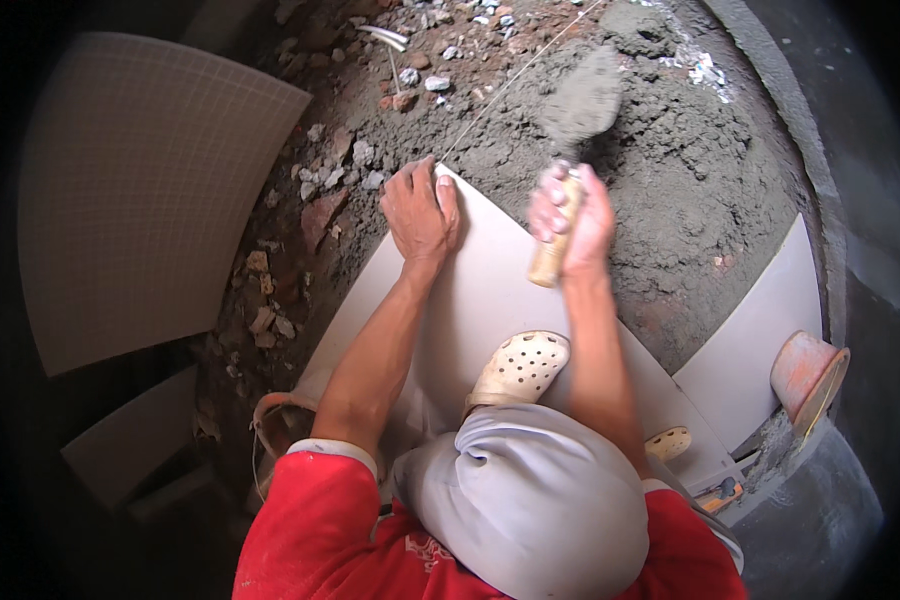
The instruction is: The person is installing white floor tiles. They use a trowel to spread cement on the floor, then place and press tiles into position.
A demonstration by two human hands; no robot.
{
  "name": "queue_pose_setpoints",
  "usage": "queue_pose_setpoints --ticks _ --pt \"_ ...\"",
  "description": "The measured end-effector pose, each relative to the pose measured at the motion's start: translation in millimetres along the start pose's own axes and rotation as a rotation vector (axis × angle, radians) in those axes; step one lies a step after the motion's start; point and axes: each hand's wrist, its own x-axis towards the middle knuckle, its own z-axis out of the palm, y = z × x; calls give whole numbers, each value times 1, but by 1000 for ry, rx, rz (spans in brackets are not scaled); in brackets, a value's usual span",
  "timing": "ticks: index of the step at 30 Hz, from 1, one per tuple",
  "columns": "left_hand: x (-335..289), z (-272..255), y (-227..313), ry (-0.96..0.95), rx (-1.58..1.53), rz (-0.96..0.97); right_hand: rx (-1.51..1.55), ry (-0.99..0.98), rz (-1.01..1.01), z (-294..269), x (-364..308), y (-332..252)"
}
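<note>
My right hand (582, 222) is closed round the wooden handle of a trowel (582, 100). Its blade, smeared by motion, is over the grey wet mortar (690, 170). At the far corner of a large white floor tile (480, 270), my left hand (420, 212) grips the edge with bent fingers; the fingertips are partly hidden. A thin string (520, 73) runs from near that corner up over the mortar bed. One of my feet, in a cream clog (523, 368), is on the tile.
A large tile (150, 190) stands tilted at the left beside rubble (265, 325). Another white tile (770, 330) lies at the right, near a reddish round container (808, 375). By my left arm is a bucket (282, 425). A raised edge (805, 130) curves along the right.
</note>
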Motion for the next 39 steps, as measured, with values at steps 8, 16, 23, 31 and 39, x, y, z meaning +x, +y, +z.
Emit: queue_pose_setpoints --ticks 8,16,23,31,39 --pt "1 1 2 -5 -39 -13 -1923 283 -49 7 -41 -119" --pt "-1 2 0 62 -11 23 -2440 -114 125 43 -6 -107" --pt "-1 2 1 71 5 5 -2594 -210 235 80 8 -133" --pt "-2 4 -1 114 1 10 -2634 -398 425 117 23 -109" --pt "-2 3 1 83 3 -4 -2326 -60 705 145 25 -102"
